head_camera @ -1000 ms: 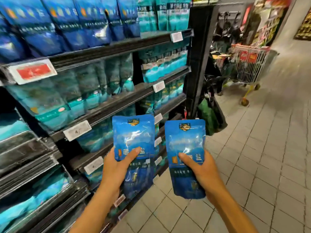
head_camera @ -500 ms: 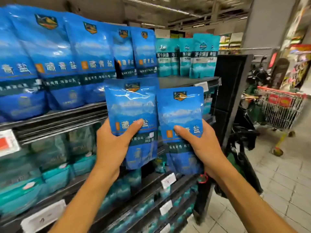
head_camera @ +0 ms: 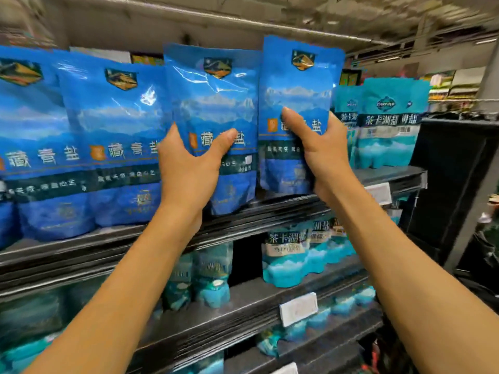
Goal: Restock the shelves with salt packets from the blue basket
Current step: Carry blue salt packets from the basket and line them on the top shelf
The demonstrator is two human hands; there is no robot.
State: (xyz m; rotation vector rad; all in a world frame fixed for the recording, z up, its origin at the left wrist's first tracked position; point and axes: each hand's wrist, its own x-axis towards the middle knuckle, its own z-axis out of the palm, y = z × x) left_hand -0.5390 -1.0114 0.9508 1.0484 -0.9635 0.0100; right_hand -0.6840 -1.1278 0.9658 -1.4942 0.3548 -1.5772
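My left hand (head_camera: pixel 189 168) grips a blue salt packet (head_camera: pixel 213 103) upright, its bottom at the front edge of the top shelf (head_camera: pixel 270 209). My right hand (head_camera: pixel 321 155) grips a second blue salt packet (head_camera: pixel 297 85) just to its right, also upright over the shelf edge. Both packets stand beside a row of matching blue packets (head_camera: pixel 116 136) on the same shelf to the left. The blue basket is out of view.
Teal salt packets (head_camera: pixel 388 125) fill the right end of the top shelf. More teal packets (head_camera: pixel 289 255) sit on the lower shelves behind white price tags (head_camera: pixel 298 309). A black end panel (head_camera: pixel 453 184) closes the shelving on the right.
Both hands have risen with their packets from chest height up to the top shelf, and the view has tilted up and closer to the shelving.
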